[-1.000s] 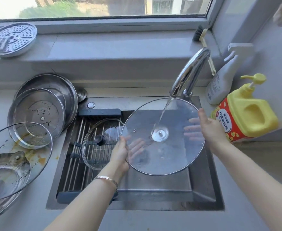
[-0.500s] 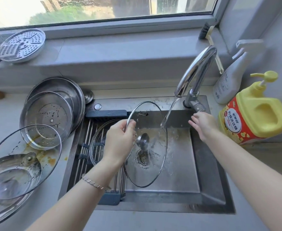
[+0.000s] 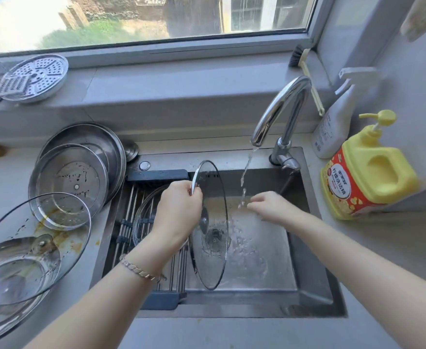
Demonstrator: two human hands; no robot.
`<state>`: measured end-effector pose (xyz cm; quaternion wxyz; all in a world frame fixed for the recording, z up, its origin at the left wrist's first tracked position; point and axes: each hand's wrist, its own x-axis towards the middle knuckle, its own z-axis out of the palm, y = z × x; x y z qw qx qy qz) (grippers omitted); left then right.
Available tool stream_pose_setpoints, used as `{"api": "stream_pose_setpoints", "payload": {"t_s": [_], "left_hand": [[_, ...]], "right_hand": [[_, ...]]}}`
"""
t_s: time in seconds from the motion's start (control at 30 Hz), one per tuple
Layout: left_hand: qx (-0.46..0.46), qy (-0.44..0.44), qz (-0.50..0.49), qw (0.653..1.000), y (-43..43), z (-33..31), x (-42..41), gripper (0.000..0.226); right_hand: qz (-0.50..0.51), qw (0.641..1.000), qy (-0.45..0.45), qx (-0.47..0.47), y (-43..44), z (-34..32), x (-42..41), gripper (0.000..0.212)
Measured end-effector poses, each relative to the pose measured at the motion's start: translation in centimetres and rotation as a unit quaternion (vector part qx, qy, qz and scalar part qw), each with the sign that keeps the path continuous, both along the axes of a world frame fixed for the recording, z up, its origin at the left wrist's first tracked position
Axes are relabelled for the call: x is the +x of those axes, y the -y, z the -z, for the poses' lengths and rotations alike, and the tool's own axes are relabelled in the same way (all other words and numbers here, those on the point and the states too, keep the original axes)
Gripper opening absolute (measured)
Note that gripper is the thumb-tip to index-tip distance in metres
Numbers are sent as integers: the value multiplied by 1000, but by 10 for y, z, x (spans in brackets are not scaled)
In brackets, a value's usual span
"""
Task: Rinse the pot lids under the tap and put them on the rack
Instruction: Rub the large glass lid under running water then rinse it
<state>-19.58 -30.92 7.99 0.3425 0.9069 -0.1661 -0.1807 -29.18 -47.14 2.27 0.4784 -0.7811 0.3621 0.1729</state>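
Note:
My left hand (image 3: 179,210) grips the top rim of a glass pot lid (image 3: 213,258), which stands almost on edge over the sink beside the rack. My right hand (image 3: 270,206) hovers with relaxed fingers just under the thin stream from the tap (image 3: 280,107), holding nothing. Another glass lid (image 3: 144,217) lies on the roll-up rack (image 3: 128,217) over the sink's left part, partly hidden by my left hand. Dirty lids wait on the counter at left: a glass one (image 3: 30,248) and a steel one (image 3: 68,185).
The sink (image 3: 315,280) basin is wet. A yellow soap jug (image 3: 373,170) and a white spray bottle (image 3: 333,127) stand at right. A large steel lid (image 3: 93,139) leans behind the dirty stack. A perforated steamer plate (image 3: 34,78) sits on the window sill.
The lid went from flat under the stream, held by both hands, to nearly on edge in my left hand alone. My right hand left the lid, reached the tap base, then came under the weaker stream.

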Motion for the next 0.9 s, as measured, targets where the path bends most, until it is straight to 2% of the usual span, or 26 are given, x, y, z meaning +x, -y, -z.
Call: {"api": "stream_pose_setpoints", "payload": {"t_s": [0.1, 0.23, 0.3, 0.33, 0.47, 0.53, 0.67, 0.8, 0.9], "left_hand": [[17, -39, -9, 999, 1, 5, -3, 27], [31, -71, -22, 997, 6, 8, -10, 16], [20, -89, -33, 995, 10, 8, -14, 12], [8, -100, -37, 994, 12, 7, -16, 11], [-73, -166, -63, 981, 19, 2, -26, 19], [-129, -226, -60, 964, 20, -5, -33, 15], [-130, -251, -57, 958, 2, 3, -37, 42], [-88, -271, -66, 956, -31, 19, -43, 34], [-67, -281, -70, 955, -51, 29, -49, 25]], "right_hand": [[-123, 992, 22, 8, -31, -26, -9, 39], [-162, 982, 62, 72, -64, -53, -19, 51], [-189, 980, 56, 18, -76, -55, -25, 58], [-192, 979, 65, -33, -81, -53, -27, 55], [-154, 956, 137, -207, -86, -41, -37, 23], [-106, 957, 148, -225, -76, -37, -41, 21], [42, 978, 179, -102, -52, -38, -47, 15], [114, 967, 228, -30, -47, -48, -48, 16], [139, 960, 244, -21, -44, -51, -49, 16]]}}
